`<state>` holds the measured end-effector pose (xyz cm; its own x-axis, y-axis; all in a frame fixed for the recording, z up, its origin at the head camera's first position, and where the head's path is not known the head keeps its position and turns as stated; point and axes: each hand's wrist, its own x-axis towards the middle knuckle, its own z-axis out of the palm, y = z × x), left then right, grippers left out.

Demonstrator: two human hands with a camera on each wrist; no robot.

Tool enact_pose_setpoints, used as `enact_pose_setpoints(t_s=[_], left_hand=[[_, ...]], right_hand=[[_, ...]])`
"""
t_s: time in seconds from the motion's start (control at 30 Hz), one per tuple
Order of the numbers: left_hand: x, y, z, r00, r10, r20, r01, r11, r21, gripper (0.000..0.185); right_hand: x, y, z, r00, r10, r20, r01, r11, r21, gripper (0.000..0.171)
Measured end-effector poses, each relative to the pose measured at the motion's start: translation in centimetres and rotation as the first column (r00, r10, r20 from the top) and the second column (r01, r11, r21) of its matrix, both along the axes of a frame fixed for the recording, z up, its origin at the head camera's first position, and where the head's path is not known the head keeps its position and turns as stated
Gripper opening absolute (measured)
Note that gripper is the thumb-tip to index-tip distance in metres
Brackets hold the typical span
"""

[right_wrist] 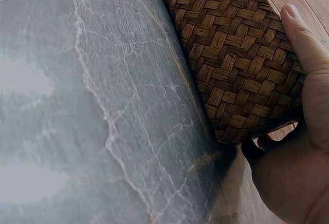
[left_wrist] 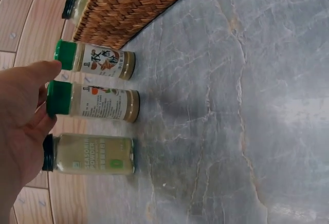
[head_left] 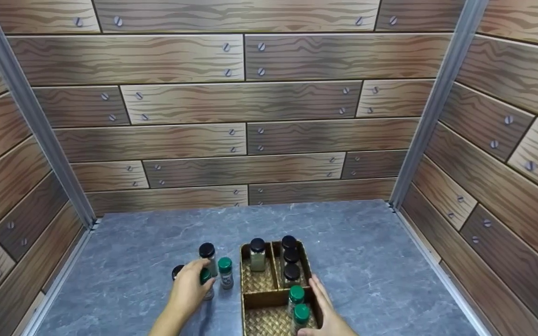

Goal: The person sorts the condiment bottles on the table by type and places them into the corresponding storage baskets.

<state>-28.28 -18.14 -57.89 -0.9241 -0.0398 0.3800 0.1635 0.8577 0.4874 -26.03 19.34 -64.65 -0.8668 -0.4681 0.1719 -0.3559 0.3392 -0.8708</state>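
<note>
My left hand is at a green-capped seasoning jar standing on the tabletop, thumb and fingers about its cap. A second green-capped jar stands just right of it. On the other side is a black-capped jar of pale seasoning powder. Another black-capped jar stands behind the hand. My right hand holds the near right part of a divided woven basket, fingers along its right wall. Part of its grip is hidden. The basket's near compartment holds two green-capped jars.
One black-capped jar stands in the basket's far left compartment, and three black-capped jars line the far right one. Wood-patterned walls enclose the grey marbled tabletop at the back and sides.
</note>
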Motion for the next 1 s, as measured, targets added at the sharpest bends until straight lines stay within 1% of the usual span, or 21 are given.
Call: enact_pose_setpoints(t_s=[0.03, 0.1, 0.17, 0.23, 0.3, 0.4, 0.43, 0.5, 0.6, 0.77, 0.83, 0.9, 1.0], left_hand=[[0.1, 0.0, -0.1, 1.0, 0.011, -0.004, -0.011, 1.0, -0.001, 0.042], [-0.1, 0.3, -0.3, 1.0, 0.008, -0.024, -0.008, 1.0, 0.001, 0.041], [-0.4, 0.6, -0.4, 0.998, -0.027, -0.051, 0.028, 1.0, 0.004, 0.04], [-0.7, 0.9, -0.6, 0.996, -0.067, -0.066, 0.067, 0.998, 0.003, 0.038], [-0.8, 0.9, -0.7, 0.995, -0.079, -0.068, 0.079, 0.997, -0.007, 0.036], [-0.2, 0.3, -0.8, 0.997, -0.037, -0.071, 0.035, 0.999, -0.028, 0.033], [0.1, 0.0, -0.9, 0.997, -0.023, -0.077, 0.02, 0.999, -0.04, 0.032], [0.6, -0.5, -0.8, 0.996, -0.005, -0.088, 0.0, 0.998, -0.066, 0.032], [0.8, -0.5, -1.0, 0.996, 0.005, -0.094, -0.013, 0.997, -0.081, 0.033], [2.7, 0.1, -2.0, 0.996, 0.033, -0.077, -0.039, 0.996, -0.075, 0.029], [3.1, 0.1, -2.4, 0.996, 0.038, -0.082, -0.044, 0.997, -0.064, 0.029], [2.9, 0.1, -2.3, 0.996, 0.03, -0.084, -0.035, 0.998, -0.052, 0.03], [1.6, -0.2, -1.7, 0.996, 0.017, -0.088, -0.019, 0.999, -0.032, 0.032]], right_hand=[[0.1, 0.0, 0.0, 1.0, -0.008, -0.004, 0.009, 1.0, 0.021, 0.115], [0.2, 0.2, 0.0, 0.997, -0.044, -0.061, 0.047, 0.997, 0.054, 0.118], [0.3, 0.7, -0.1, 0.987, -0.088, -0.138, 0.099, 0.993, 0.069, 0.12], [0.3, 1.1, -0.3, 0.978, -0.123, -0.171, 0.138, 0.988, 0.077, 0.122], [0.2, 1.2, -0.6, 0.981, -0.118, -0.153, 0.128, 0.99, 0.056, 0.121], [0.1, 0.6, -0.8, 0.994, -0.082, -0.075, 0.087, 0.994, 0.062, 0.121], [0.0, 0.3, -0.8, 0.995, -0.075, -0.063, 0.079, 0.995, 0.064, 0.121], [0.1, -0.4, -0.9, 0.996, -0.067, -0.057, 0.07, 0.995, 0.065, 0.121], [0.1, -0.4, -0.7, 0.996, -0.074, -0.057, 0.078, 0.995, 0.068, 0.12], [2.2, -0.3, -1.5, 0.997, -0.076, -0.005, 0.076, 0.994, 0.072, 0.12], [2.7, -0.3, -1.7, 0.997, -0.072, 0.005, 0.071, 0.995, 0.072, 0.12], [2.3, -0.3, -1.4, 0.997, -0.076, -0.007, 0.076, 0.995, 0.064, 0.121], [0.8, -0.8, -0.7, 0.994, -0.101, -0.035, 0.102, 0.994, 0.036, 0.123]])
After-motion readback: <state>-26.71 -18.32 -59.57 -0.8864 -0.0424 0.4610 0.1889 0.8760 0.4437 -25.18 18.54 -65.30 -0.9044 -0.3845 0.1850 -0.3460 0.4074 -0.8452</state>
